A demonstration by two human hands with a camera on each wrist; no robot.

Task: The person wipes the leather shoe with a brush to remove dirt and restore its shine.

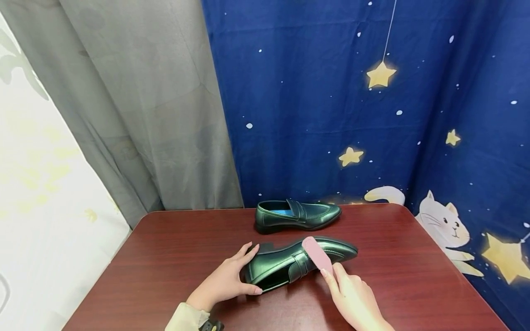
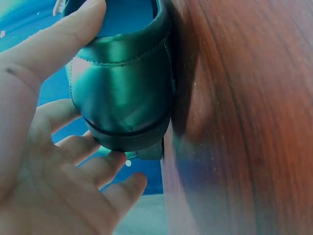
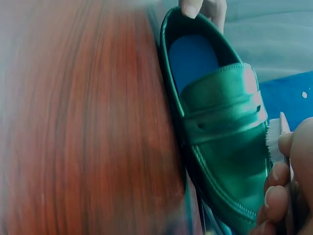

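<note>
A dark green leather loafer (image 1: 275,262) lies tipped on its side, toe to the right, its opening facing the near edge. My left hand (image 1: 227,280) grips its heel end; the left wrist view shows the thumb at the collar of the loafer (image 2: 122,88) and the fingers (image 2: 80,147) round the sole side. In my right hand (image 1: 356,296) is a pink-backed brush (image 1: 317,255), held over the vamp. Seen from the right wrist, white bristles of the brush (image 3: 275,139) face the side of the loafer (image 3: 225,142), touching or very near it.
Behind lies a second green loafer (image 1: 319,214), upright with a blue insole, near the back edge of the reddish-brown wooden table (image 1: 178,248). Grey curtain (image 1: 136,101) and star-patterned blue curtain (image 1: 298,92) hang behind the table.
</note>
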